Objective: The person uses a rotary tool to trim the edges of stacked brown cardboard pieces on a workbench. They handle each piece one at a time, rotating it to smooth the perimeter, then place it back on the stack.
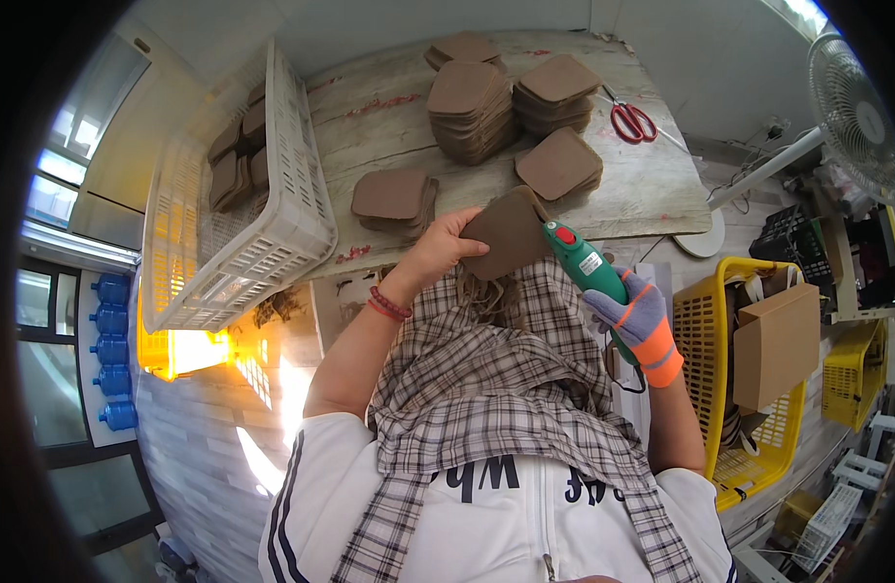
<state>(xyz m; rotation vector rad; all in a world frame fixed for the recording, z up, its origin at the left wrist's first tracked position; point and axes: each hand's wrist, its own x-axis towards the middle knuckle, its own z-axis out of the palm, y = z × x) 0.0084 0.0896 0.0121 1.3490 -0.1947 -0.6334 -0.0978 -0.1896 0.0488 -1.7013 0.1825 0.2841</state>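
Observation:
My left hand point(443, 248), bare and with red beads at the wrist, pinches the edge of a brown rounded-square sheet point(511, 233) above my lap. A grey and orange glove covers my right hand point(630, 316), which is wrapped round a green handheld power tool point(585, 264) with a red switch. The tool's tip is at the sheet's right edge; whether they touch I cannot tell. Beyond my hands, stacks of similar brown pieces lie on the table, the closest being a left stack point(394, 199) and a right stack point(561, 167).
A white plastic crate point(307, 209) with brown pieces stands at the table's point(370, 107) left. Red-handled scissors point(632, 123) lie at the far right. A yellow basket point(705, 340) holding a cardboard box point(778, 345) is right of me, with a fan point(860, 112) behind. Trimmings point(486, 296) hang over my lap.

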